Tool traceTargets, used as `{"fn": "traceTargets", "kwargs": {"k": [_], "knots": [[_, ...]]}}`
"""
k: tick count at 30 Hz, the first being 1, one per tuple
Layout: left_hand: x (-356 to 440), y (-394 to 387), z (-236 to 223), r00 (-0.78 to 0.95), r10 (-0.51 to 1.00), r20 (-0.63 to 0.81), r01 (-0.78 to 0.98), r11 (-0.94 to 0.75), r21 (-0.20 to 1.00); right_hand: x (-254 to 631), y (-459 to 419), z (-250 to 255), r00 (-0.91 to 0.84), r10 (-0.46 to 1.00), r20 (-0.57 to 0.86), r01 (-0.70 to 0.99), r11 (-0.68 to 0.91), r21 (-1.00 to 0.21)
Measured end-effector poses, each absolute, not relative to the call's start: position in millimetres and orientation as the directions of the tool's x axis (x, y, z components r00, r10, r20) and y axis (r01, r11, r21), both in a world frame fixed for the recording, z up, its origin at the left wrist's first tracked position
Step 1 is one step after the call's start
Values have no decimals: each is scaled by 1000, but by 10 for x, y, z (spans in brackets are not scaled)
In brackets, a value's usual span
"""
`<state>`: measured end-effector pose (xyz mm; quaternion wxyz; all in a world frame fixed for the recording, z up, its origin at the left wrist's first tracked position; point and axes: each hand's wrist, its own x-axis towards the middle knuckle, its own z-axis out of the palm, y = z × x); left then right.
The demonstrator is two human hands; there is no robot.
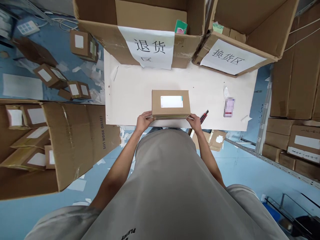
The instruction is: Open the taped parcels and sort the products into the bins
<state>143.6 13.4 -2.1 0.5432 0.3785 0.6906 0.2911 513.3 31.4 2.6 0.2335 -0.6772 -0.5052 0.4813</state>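
A small brown cardboard parcel point(171, 104) with a white label on top sits at the near edge of a white table point(130, 93). My left hand point(143, 121) grips its near left corner, fingers curled round the edge. On the near right corner, my right hand point(195, 122) holds it the same way. A red and black pen-like tool point(204, 116) lies on the table just right of my right hand.
Two large open cartons with white paper signs stand at the table's far edge point(150, 36) point(237, 43). A big carton of labelled parcels point(37, 143) stands at my left. More parcels and paper scraps point(62, 80) litter the blue floor. Shelves with boxes point(292, 140) stand at right.
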Motion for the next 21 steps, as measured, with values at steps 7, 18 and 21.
{"fn": "traceTargets", "kwargs": {"k": [7, 18, 21], "knots": [[1432, 415, 194, -234, 881, -412, 234, 462, 855, 5125, 722, 345, 61, 963, -261, 605, -244, -758], [1559, 327, 265, -403, 790, -462, 228, 576, 785, 4989, 590, 300, 254, 906, -340, 521, -424, -740], [1590, 237, 383, -381, 812, -442, 237, 548, 802, 4974, 482, 277, 286, 898, -334, 473, -435, -766]]}}
